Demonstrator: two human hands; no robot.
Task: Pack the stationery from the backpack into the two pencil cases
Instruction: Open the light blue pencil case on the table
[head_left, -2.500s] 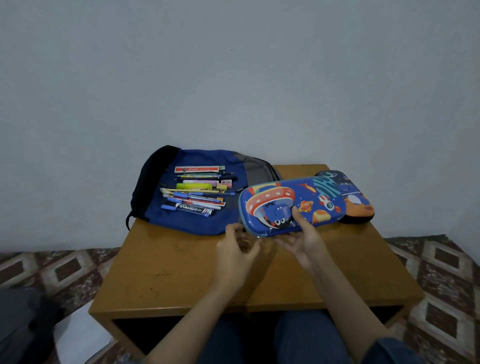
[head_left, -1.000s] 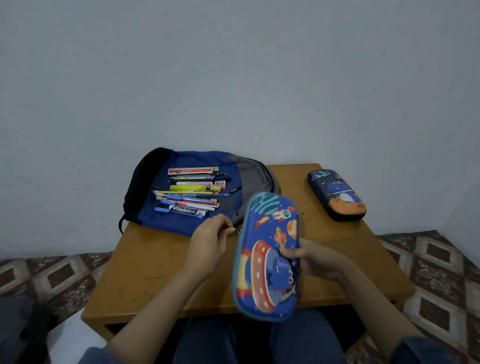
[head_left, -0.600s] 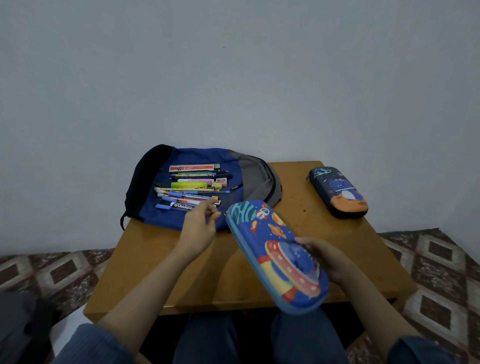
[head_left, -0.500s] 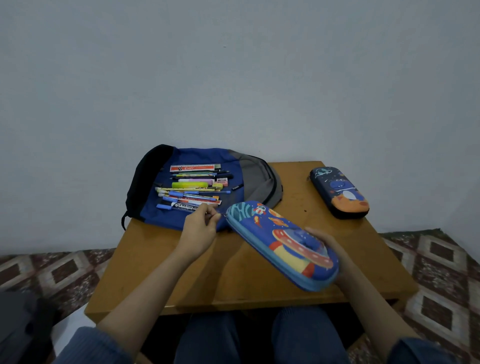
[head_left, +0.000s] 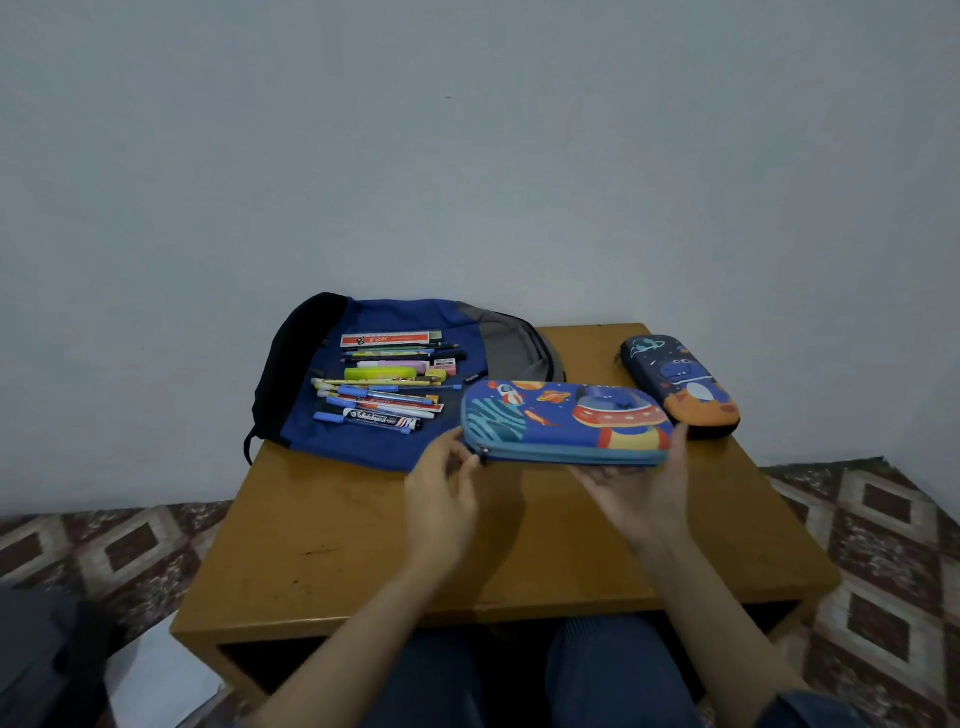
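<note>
The wooden tabletop (head_left: 332, 540) is carrying everything. The blue backpack (head_left: 363, 447) is lying flat over its back-left corner and hanging a little past the left edge. The stationery (head_left: 384, 387) is resting in a loose row on top of the backpack, not yet packed, with the pens and markers running left to right.

The space-print pencil case (head_left: 563, 423) is being held just above the tabletop, right of the backpack and nearer the back edge than the front. Its long axis is lying parallel to the front edge, with the planet end pointing left, the saucer end pointing right and the zip seam facing the person. The case is looking zipped shut. The dark pencil case (head_left: 680, 384) is sitting closed at the back-right corner, just behind the held one.

The right hand (head_left: 636, 493) is cradling the case from below, palm up, with its thumb hooking round the right end. The left hand (head_left: 441, 493) is curling its fingertips (head_left: 467, 449) against the left end. The zip pull (head_left: 483, 459) is sitting at that left end, so the left hand is the nearer one. I cannot tell whether it is pinching the pull or only touching it. Opening is probably calling for a pull rightward along the seam
</note>
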